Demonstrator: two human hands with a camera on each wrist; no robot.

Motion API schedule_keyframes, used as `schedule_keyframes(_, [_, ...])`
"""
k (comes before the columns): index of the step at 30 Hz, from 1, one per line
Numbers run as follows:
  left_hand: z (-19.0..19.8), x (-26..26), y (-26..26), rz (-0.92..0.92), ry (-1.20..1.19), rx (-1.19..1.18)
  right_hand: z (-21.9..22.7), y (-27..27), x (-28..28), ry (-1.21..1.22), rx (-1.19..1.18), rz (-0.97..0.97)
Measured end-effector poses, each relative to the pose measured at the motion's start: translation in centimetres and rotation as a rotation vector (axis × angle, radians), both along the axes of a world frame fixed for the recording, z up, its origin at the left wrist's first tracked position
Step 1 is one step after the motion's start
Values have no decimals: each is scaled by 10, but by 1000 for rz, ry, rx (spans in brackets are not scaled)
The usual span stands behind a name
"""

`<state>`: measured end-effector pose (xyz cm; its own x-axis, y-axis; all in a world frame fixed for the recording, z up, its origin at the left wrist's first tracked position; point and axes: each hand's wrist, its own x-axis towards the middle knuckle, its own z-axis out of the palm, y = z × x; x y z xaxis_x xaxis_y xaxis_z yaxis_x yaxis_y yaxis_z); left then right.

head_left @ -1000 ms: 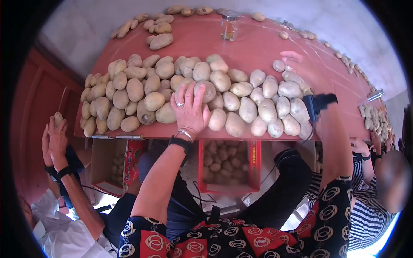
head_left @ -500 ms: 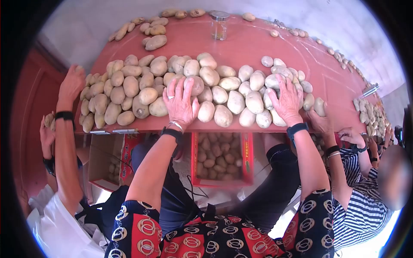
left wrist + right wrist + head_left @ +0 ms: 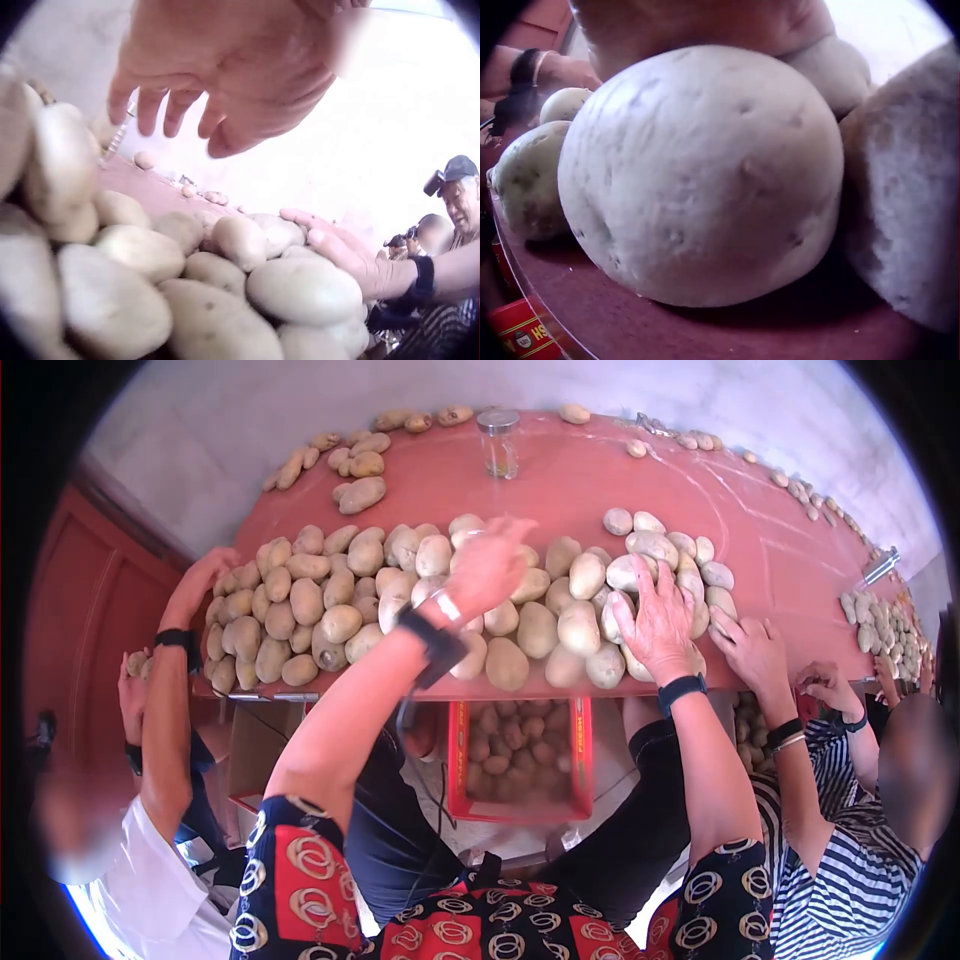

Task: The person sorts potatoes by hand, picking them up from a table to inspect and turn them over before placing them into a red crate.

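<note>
Potatoes (image 3: 305, 600) lie in a long heap along the near side of a red table (image 3: 430, 465). My left hand (image 3: 490, 565), blurred in the head view, is lifted over the middle of the heap. In the left wrist view it hangs above the potatoes with its fingers hanging loosely and nothing in its grasp. My right hand (image 3: 658, 620) rests on the potatoes at the right part of the heap, fingers spread. Close up in the right wrist view, a big pale potato (image 3: 701, 176) sits under that hand, whose fingertips are hidden there.
A lidded glass jar (image 3: 498, 445) stands at the back among scattered potatoes. Below the table edge is a red box (image 3: 580, 760) of potatoes. Another person's hand (image 3: 205, 580) reaches the heap from the left; another hand (image 3: 750, 650) touches its right end.
My left hand has lifted off the potatoes and swung right and away from me. My right hand came back from farther out onto the heap. The left neighbour's hand reached the heap.
</note>
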<state>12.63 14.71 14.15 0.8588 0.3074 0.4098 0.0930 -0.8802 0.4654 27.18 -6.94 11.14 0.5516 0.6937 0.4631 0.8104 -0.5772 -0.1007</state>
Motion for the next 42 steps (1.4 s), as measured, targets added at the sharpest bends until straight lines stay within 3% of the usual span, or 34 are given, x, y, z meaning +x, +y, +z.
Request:
schedule_keyframes(4, [-29,78,14,-153,161,58,3,-1,-1,49,7,5])
schedule_keyframes(7, [-27,105,16,-309,580,73,5,-1,-3,41,2,-3])
schedule_keyframes(8, [-25,111,16,-311,579,74,4,-1,-2,40,-5,0])
schedule_keyframes(10, [-23,122,20,-277,709,-129,5,0,-2,68,-1,14])
schedule_keyframes(16, [-28,133,29,-243,719,-373,2,-2,-1,45,7,14])
schedule_keyframes(23, [-38,133,43,-269,612,-260,5,-2,-1,51,5,22])
schedule_keyframes(25, [-28,129,45,17,487,-226,3,-1,-1,53,9,24])
schedule_keyframes(26, [-29,129,43,15,490,-228,4,-1,-1,58,12,30])
schedule_keyframes(28, [-30,129,40,413,194,-296,5,-1,0,65,19,34])
schedule_keyframes(29, [-30,129,42,414,197,-293,4,-1,0,57,30,39])
schedule_keyframes(31, [-30,129,45,383,483,-158,5,-3,-2,52,41,40])
schedule_keyframes(35, [-15,114,29,456,599,-112,7,-1,-3,69,46,41])
schedule_keyframes(37, [-8,111,29,395,690,61,5,-4,-2,66,57,39])
schedule_keyframes(40, [-24,114,36,293,587,-80,5,-1,-2,86,45,39])
schedule_keyframes(42, [-39,121,38,260,556,-30,3,-3,-1,80,52,40])
